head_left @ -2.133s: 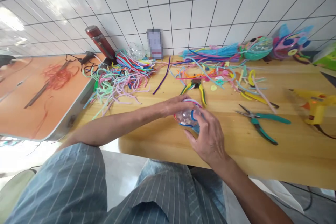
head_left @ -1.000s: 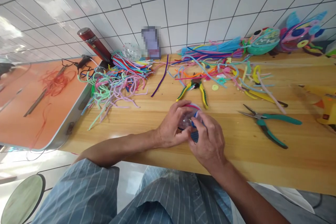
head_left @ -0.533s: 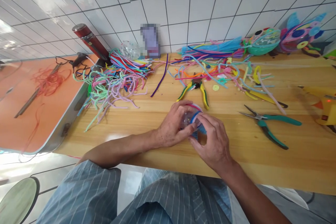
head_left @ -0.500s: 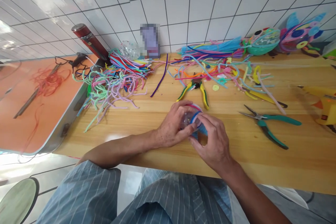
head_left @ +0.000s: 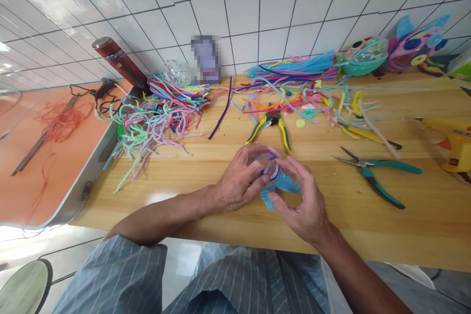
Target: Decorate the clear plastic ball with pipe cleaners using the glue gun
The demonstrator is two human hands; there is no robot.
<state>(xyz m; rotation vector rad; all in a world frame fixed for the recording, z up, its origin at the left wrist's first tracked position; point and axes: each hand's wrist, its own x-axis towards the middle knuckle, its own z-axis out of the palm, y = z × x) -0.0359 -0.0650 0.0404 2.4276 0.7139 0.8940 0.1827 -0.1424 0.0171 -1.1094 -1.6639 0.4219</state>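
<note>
Near the front of the wooden table, my left hand (head_left: 241,176) is closed around a small clear plastic ball craft (head_left: 273,171). Pink and dark blue pipe cleaner run along its rim. Two fuzzy light-blue fins (head_left: 289,183) stick out below and to the right of it. Against the ball's upper right edge rest the fingertips of my right hand (head_left: 303,196); its thumb is spread well apart, beside the lower fin. Much of the ball is hidden under my left fingers. Just beyond lie yellow-green handled pliers (head_left: 273,120).
Teal-handled long-nose pliers (head_left: 368,164) and a yellow glue gun (head_left: 454,140) lie at right. Pipe cleaner bundles (head_left: 294,67) and curled pieces (head_left: 162,125) spread along the back. Finished ball crafts (head_left: 368,56), a phone (head_left: 206,59) and a dark red flask (head_left: 119,61) stand by the wall.
My right hand has loosened and shifted slightly right and down, its thumb and fingers wider apart. The ball has turned a little, and the blue fins now show more fully.
</note>
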